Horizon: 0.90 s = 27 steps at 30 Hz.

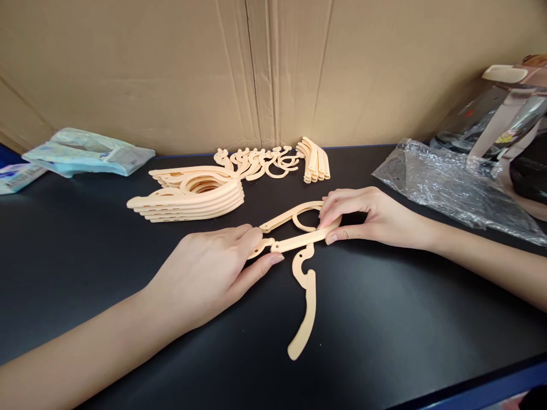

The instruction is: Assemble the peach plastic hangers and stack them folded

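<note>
**Cream frame held between two hands, loose pieces left over**

A looped cream frame (pixel 294 241) is held low over the black tabletop (pixel 384 341), in front of the stack. Its rounded end is pinched between the thumb and fingers of the right hand (pixel 367 219). By the left hand (pixel 213 259), a hooked piece (pixel 260 248) is gripped at the frame's other end, the fingers closely bent — whether the two are joined is hidden.

The work is judged to be partway along: several similar frames are gathered in a neat stack (pixel 192 199), while hooked pieces (pixel 256 162) and a bundle of short arms (pixel 316 162) are left apart behind it. A loose piece (pixel 304 319) is laid nearer the front, its flat, curved arm topped by a hook.

Smooth, matt, plastic-looking surfaces are shown throughout — small round holes are visible at the bar ends. At the right, crinkled, glossy clear film (pixel 453 182) is spread.
</note>
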Available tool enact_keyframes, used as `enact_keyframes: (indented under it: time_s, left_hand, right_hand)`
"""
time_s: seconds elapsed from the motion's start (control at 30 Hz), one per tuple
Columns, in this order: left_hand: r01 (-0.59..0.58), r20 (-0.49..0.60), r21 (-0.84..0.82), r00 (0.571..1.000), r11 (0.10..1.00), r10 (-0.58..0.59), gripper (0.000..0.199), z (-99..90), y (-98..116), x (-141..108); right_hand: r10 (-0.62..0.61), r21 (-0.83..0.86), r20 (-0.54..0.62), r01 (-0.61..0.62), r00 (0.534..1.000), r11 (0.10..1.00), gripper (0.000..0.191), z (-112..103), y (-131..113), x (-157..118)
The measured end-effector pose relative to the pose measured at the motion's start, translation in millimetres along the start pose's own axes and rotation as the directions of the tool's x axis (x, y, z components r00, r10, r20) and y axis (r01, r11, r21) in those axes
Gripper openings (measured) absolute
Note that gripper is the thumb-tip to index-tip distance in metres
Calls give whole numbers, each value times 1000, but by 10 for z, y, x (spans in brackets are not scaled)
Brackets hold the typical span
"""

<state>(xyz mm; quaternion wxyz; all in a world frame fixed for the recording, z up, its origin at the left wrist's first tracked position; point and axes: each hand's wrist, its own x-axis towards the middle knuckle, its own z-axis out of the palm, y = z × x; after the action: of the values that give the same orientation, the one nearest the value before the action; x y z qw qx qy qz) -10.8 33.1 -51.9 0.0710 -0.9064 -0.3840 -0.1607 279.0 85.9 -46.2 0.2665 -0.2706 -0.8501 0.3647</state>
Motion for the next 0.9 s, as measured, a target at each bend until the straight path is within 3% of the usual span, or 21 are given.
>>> enact_keyframes:
  time_s: [0.23, 0.37, 0.9]
  left_hand:
    - [-45, -11, 86, 999, 995, 46, 48, -8, 17, 13]
    - [-77, 42, 150, 997, 986, 72, 48, -49, 36, 22]
    - [-226, -14, 316, 970, 921, 243, 48, -145, 105, 76]
  right_hand:
    - [4, 0, 3, -4, 1000, 1000, 11, 1, -12, 5]
    - [10, 7, 0, -10, 1000, 1000, 11, -3, -8, 6]
    - [-16, 50, 18, 15, 1000, 999, 14, -1, -12, 16]
